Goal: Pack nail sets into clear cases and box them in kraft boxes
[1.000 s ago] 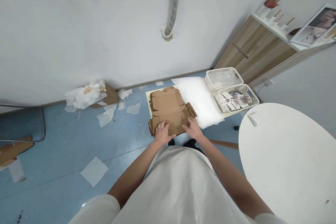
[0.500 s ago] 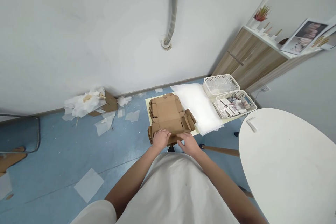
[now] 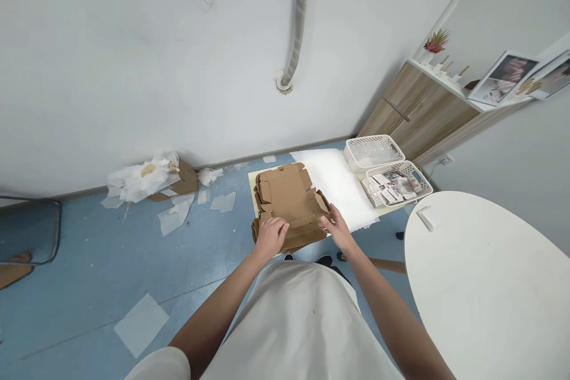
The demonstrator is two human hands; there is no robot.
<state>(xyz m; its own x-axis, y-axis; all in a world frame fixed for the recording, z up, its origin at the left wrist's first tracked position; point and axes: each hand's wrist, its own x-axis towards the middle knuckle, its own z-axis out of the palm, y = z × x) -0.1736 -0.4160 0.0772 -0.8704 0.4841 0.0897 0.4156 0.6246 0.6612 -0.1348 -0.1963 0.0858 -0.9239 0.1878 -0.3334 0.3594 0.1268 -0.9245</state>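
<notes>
Flattened brown cardboard boxes point(image 3: 291, 196) lie stacked on a pale yellow table point(image 3: 252, 183). Over the near left corner of the stack rests my left hand point(image 3: 271, 236), its fingers curled together at the cardboard edge. My right hand point(image 3: 337, 230) is at the right side flaps, thumb and fingers apart around the edge. White sheets point(image 3: 341, 181) lie directly right of the boxes. Whether either hand bears on one layer or several is hidden.
Two white baskets point(image 3: 375, 151) stand on the table's right end, one holding printed cards point(image 3: 394, 187). A round white table point(image 3: 485, 261) is at the right. Scrap paper point(image 3: 142, 181) and a small carton point(image 3: 184, 178) are on the floor at left, by the wall.
My right hand has moved right, from the near edge to the stack's right flaps. The left hand stays near the front left corner. The top cardboard now lies flatter along the near side. The view has shifted slightly.
</notes>
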